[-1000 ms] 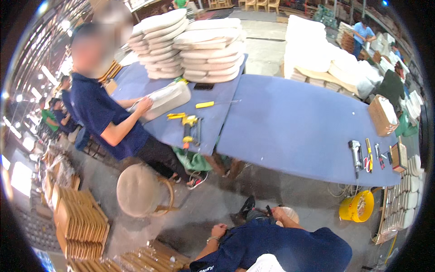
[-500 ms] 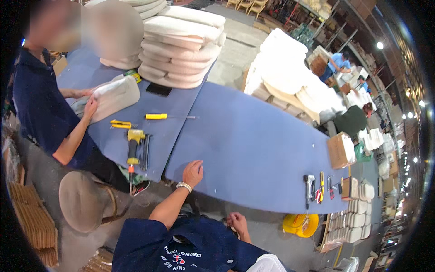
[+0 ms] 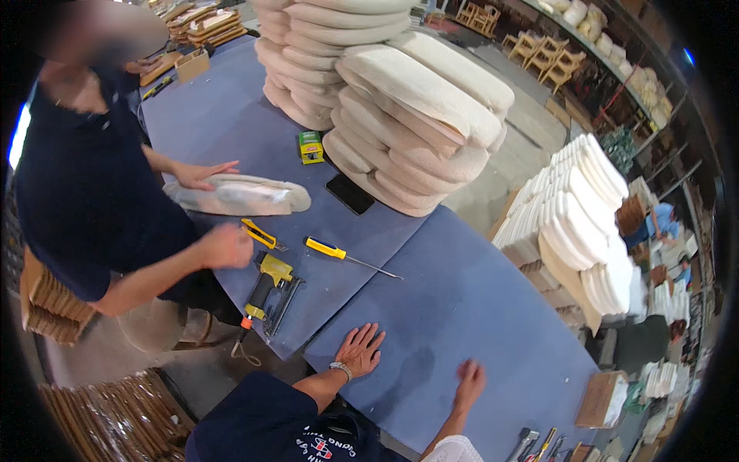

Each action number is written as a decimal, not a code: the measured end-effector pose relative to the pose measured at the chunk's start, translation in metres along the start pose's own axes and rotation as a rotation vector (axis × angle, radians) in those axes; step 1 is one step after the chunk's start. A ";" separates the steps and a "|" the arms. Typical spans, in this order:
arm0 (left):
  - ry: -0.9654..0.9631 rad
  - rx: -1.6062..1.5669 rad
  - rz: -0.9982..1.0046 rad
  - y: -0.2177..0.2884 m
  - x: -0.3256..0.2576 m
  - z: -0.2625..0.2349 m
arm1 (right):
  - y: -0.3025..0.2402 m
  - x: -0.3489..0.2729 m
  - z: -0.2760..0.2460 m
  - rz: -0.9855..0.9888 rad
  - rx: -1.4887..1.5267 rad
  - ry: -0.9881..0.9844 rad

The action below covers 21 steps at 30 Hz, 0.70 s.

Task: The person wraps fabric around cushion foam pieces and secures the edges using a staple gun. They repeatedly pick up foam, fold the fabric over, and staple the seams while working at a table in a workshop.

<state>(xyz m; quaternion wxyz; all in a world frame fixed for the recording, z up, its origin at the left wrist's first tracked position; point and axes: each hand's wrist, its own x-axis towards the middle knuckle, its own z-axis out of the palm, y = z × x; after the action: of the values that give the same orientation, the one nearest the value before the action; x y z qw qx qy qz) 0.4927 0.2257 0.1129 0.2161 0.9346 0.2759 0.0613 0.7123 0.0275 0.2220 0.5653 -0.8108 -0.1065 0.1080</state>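
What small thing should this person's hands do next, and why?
Perhaps the left hand should nudge the screwdriver back: its shaft seems to cross onto the near table, where that hand rests palm down, with no tool in sight in it and the screwdriver close by.
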 end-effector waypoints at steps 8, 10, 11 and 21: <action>-0.120 0.140 -0.116 0.007 0.005 -0.007 | -0.294 0.229 0.186 -1.092 -0.114 -0.088; -0.149 0.111 -0.111 0.009 0.006 -0.006 | -0.333 0.256 0.235 -1.323 -0.240 0.040; -0.198 0.124 -0.131 0.012 0.008 -0.011 | -0.338 0.276 0.255 -1.341 -0.246 0.023; -0.119 0.071 -0.129 0.008 0.008 -0.006 | -0.301 0.274 0.181 -1.125 0.027 0.219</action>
<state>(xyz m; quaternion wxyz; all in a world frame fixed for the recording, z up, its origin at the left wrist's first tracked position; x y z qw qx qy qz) 0.5015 0.2262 0.1218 0.2025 0.9239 0.3241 -0.0181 0.9045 0.3720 0.4283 0.5537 -0.6287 -0.4611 -0.2926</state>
